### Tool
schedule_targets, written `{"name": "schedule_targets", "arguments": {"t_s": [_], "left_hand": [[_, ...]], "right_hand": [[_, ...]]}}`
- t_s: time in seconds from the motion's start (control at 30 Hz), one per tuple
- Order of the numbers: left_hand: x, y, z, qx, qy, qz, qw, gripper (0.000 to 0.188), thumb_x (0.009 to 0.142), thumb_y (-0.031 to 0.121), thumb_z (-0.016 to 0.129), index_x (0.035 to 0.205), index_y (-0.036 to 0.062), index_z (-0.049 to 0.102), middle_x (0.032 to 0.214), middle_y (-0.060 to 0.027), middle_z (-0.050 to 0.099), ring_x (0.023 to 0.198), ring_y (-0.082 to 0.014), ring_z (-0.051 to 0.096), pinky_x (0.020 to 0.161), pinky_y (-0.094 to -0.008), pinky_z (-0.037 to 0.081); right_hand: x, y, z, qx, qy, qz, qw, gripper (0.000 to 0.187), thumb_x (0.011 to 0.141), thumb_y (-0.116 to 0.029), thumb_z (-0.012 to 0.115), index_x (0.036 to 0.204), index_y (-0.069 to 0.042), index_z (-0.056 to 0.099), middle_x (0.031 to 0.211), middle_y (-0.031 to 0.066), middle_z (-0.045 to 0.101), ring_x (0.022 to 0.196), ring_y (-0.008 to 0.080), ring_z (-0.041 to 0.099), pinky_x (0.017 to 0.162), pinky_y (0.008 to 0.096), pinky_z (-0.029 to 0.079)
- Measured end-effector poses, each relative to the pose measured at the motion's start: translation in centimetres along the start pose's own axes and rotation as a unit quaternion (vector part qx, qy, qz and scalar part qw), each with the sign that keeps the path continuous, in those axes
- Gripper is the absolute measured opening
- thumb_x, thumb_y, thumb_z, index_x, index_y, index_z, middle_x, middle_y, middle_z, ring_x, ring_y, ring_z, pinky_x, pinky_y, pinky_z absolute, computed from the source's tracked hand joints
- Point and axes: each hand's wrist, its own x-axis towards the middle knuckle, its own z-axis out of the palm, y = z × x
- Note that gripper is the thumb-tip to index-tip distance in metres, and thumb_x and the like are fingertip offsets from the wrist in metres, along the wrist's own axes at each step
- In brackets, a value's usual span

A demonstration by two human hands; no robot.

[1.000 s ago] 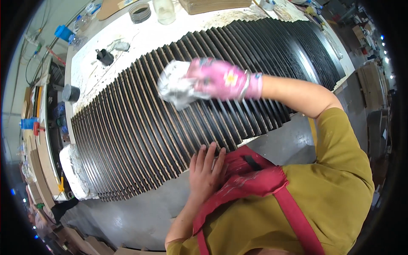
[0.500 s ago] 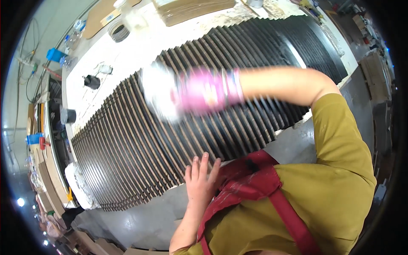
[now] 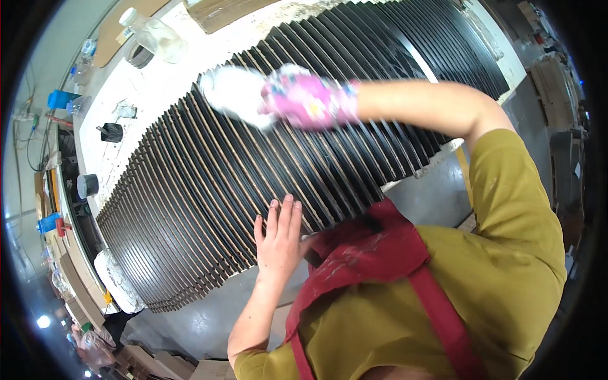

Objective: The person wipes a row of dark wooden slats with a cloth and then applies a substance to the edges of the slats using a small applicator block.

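Note:
A long row of dark slats (image 3: 209, 183) with pale brown edges lies side by side across the table. My right hand (image 3: 310, 101), in a pink flowered glove, is closed on a white cloth (image 3: 235, 95) at the far side of the slats. The cloth is bunched and smeared by motion, and the fingers are partly hidden behind the glove's back. My bare left hand (image 3: 278, 237) lies flat on the near edge of the slats, fingers stretched out, holding nothing.
On the white tabletop (image 3: 107, 155) beyond the slats stand a clear jug (image 3: 153, 35), a roll of tape (image 3: 137, 55), a black cup (image 3: 111, 132) and a cardboard box (image 3: 225, 11). A grey cup (image 3: 87, 185) stands at the left edge. A white wrapped block (image 3: 117, 282) adjoins the slats' left end.
The view has shifted a little. My right hand with the cloth has moved toward the far edge of the slats, and my left hand sits further left and forward on the near edge.

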Motion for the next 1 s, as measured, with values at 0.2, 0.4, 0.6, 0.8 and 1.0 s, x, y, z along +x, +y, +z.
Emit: {"name": "schedule_targets", "arguments": {"t_s": [0.2, 0.4, 0.6, 0.8, 1.0], "left_hand": [[0.0, -0.4, 0.4, 0.018, -0.011, 0.0, 1.0, 0.088, 0.066, 0.039, 0.077, 0.139, 0.0061, 0.037, 0.146, -0.0106, 0.035, 0.133, -0.0318, 0.033, 0.107, -0.049, 0.024], [1.4, 0.0, -0.2, 0.011, -0.001, 0.037, 0.999, 0.089, 0.07, 0.042, 0.074, 0.139, 0.003, 0.034, 0.147, -0.0128, 0.032, 0.134, -0.0344, 0.03, 0.107, -0.05, 0.023], [2.3, -2.1, -2.9, -0.067, -0.029, 0.065, 0.995, 0.062, 0.076, 0.031, 0.071, 0.129, 0.0067, 0.05, 0.137, -0.0112, 0.046, 0.127, -0.0324, 0.041, 0.106, -0.0475, 0.028], [11.7, 0.0, -4.8, -0.266, 0.086, 0.223, 0.934, 0.06, 0.077, 0.02, 0.07, 0.132, 0.0074, 0.047, 0.135, -0.0152, 0.047, 0.126, -0.0312, 0.044, 0.108, -0.0441, 0.028], [18.3, 5.5, -4.1, -0.609, -0.039, 0.077, 0.789, 0.077, 0.076, 0.009, 0.072, 0.141, 0.001, 0.031, 0.141, -0.0174, 0.038, 0.129, -0.0267, 0.041, 0.105, -0.0352, 0.035]], "right_hand": [[-9.6, -4.5, -6.8, 0.525, -0.41, -0.066, 0.743, 0.023, 0.086, -0.013, 0.058, 0.108, -0.005, 0.06, 0.099, 0.0135, 0.062, 0.091, 0.0223, 0.061, 0.08, 0.0341, 0.05], [-5.5, 1.3, -3.6, -0.032, 0.183, 0.047, 0.981, 0.022, 0.088, -0.017, 0.055, 0.107, -0.005, 0.057, 0.097, 0.0143, 0.062, 0.085, 0.0277, 0.062, 0.074, 0.0356, 0.052], [-17.2, -9.0, -9.6, 0.456, -0.459, 0.068, 0.759, 0.025, 0.085, -0.016, 0.059, 0.104, -0.001, 0.06, 0.096, 0.0145, 0.063, 0.089, 0.0264, 0.059, 0.079, 0.0375, 0.047], [-17.3, -3.2, -16.0, 0.296, -0.017, 0.276, 0.914, 0.031, 0.086, -0.019, 0.058, 0.11, 0.0, 0.06, 0.098, 0.0134, 0.063, 0.088, 0.0216, 0.063, 0.076, 0.0336, 0.052], [-13.3, -5.4, -12.7, 0.413, -0.031, 0.297, 0.86, 0.061, 0.087, -0.029, 0.063, 0.135, 0.0, 0.04, 0.121, 0.0143, 0.055, 0.108, 0.0181, 0.055, 0.091, 0.0323, 0.046]]}}
